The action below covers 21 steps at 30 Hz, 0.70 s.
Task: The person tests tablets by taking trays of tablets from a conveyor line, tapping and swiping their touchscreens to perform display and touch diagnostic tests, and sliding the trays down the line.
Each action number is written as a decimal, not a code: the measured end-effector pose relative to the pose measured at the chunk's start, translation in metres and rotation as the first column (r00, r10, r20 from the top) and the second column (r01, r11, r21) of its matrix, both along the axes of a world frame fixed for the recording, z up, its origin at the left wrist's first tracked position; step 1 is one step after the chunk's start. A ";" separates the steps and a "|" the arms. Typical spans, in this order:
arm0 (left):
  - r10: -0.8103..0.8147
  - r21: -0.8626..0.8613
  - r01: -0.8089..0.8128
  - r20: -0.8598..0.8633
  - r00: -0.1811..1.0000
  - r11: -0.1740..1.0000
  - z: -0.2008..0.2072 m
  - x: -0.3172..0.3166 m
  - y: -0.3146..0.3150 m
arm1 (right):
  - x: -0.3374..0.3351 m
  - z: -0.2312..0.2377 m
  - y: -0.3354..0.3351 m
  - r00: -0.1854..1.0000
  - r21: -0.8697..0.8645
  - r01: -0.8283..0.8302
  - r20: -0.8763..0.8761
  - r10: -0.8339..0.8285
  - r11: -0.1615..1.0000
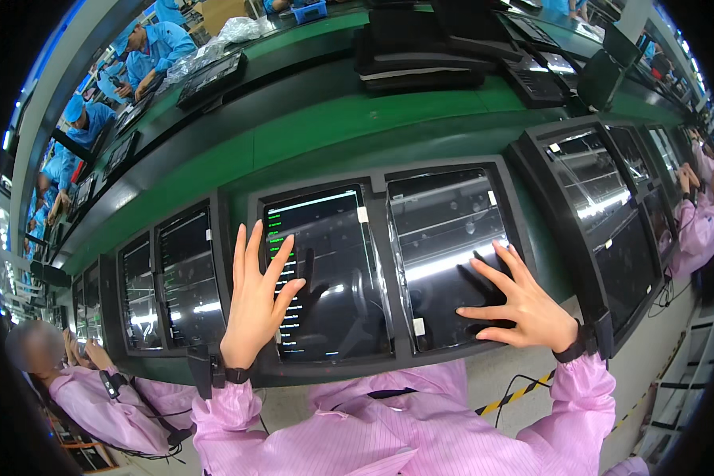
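Two tablets lie side by side in a black foam tray (378, 230) in front of me. The left tablet (341, 293) is lit, with a list of green and white text lines down its dark screen. My left hand (254, 297) is spread over that tablet's left edge, fingers apart and holding nothing. The right tablet (436, 230) has a dark screen with reflections and small white tabs at its edges. Over its lower right part my right hand (527, 309) is held with fingers spread, also empty. Whether the fingertips touch the glass I cannot tell.
More foam trays with tablets stand to the left (186, 270) and right (603, 206) on the green bench (309, 139). Beyond runs a dark conveyor (293, 79) with stacked black trays (420, 59). Co-workers in pink sit either side; others in blue (163, 47) work across.
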<state>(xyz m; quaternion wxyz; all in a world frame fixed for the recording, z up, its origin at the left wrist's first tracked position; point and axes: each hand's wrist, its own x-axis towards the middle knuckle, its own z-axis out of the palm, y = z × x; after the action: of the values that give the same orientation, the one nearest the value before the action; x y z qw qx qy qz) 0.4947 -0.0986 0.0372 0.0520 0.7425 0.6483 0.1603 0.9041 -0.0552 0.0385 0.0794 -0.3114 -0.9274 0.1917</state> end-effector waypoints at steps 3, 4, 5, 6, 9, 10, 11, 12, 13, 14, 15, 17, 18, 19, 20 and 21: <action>0.029 -0.002 -0.029 0.040 0.999 1.000 0.002 -0.001 -0.012 | -0.005 -0.004 0.012 0.999 -0.010 -0.047 0.010 0.047 0.999; 0.044 -0.007 -0.043 0.052 0.998 0.999 0.000 0.000 -0.017 | -0.005 -0.006 0.015 0.998 -0.012 -0.059 0.018 0.059 0.998; 0.057 -0.011 -0.056 0.063 0.996 0.998 -0.001 0.000 -0.022 | -0.006 -0.007 0.018 0.997 -0.015 -0.076 0.001 0.076 0.997; 0.069 -0.015 -0.068 0.073 0.995 0.998 -0.003 0.000 -0.026 | -0.007 -0.009 0.020 0.997 0.002 -0.076 0.012 0.076 0.997; 0.103 -0.032 -0.101 0.059 0.993 0.994 -0.007 -0.002 -0.036 | -0.009 -0.014 0.029 0.997 0.114 -0.016 0.080 0.007 0.993; 0.105 -0.029 -0.103 0.077 0.991 0.994 -0.009 -0.003 -0.037 | -0.010 -0.016 0.033 0.994 0.160 0.011 0.108 -0.028 0.987; 0.099 -0.022 -0.097 0.073 0.992 0.995 -0.011 -0.004 -0.038 | -0.013 -0.017 0.037 0.989 0.198 0.096 0.091 -0.116 0.975; 0.101 -0.022 -0.099 0.076 0.992 0.995 -0.012 -0.005 -0.038 | -0.016 -0.020 0.044 0.977 0.236 0.181 0.067 -0.202 0.955; 0.104 -0.018 -0.103 0.077 0.992 0.994 -0.013 -0.006 -0.038 | -0.019 -0.020 0.049 0.954 0.254 0.274 0.047 -0.295 0.928; 0.105 -0.017 -0.104 0.080 0.991 0.994 -0.014 -0.007 -0.039 | -0.019 -0.019 0.052 0.956 0.212 0.293 -0.033 -0.292 0.932; 0.112 -0.017 -0.111 0.083 0.990 0.994 -0.014 -0.008 -0.040 | -0.019 -0.017 0.052 0.960 0.187 0.280 -0.054 -0.275 0.942; 0.123 -0.017 -0.122 0.093 0.988 0.992 -0.015 -0.010 -0.043 | -0.018 -0.013 0.050 0.964 0.121 0.261 -0.089 -0.251 0.958; 0.136 -0.024 -0.134 0.094 0.986 0.991 -0.016 -0.011 -0.044 | -0.018 -0.012 0.048 0.973 0.117 0.227 -0.066 -0.221 0.967; 0.146 -0.031 -0.144 0.095 0.985 0.989 -0.016 -0.012 -0.044 | -0.018 -0.011 0.044 0.973 0.093 0.228 -0.053 -0.224 0.969; 0.162 -0.048 -0.158 0.102 0.981 0.986 -0.017 -0.013 -0.044 | -0.019 -0.012 0.042 0.974 0.091 0.225 -0.039 -0.222 0.970; 0.159 -0.043 -0.156 0.094 0.983 0.987 -0.019 -0.014 -0.044 | -0.020 -0.013 0.041 0.975 0.083 0.223 -0.027 -0.221 0.971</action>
<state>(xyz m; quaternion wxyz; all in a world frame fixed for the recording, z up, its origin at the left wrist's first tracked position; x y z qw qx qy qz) 0.4811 -0.1428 0.0186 0.0838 0.6792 0.7044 0.1882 0.8844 -0.0145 0.0257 0.1218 -0.4077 -0.8933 0.1447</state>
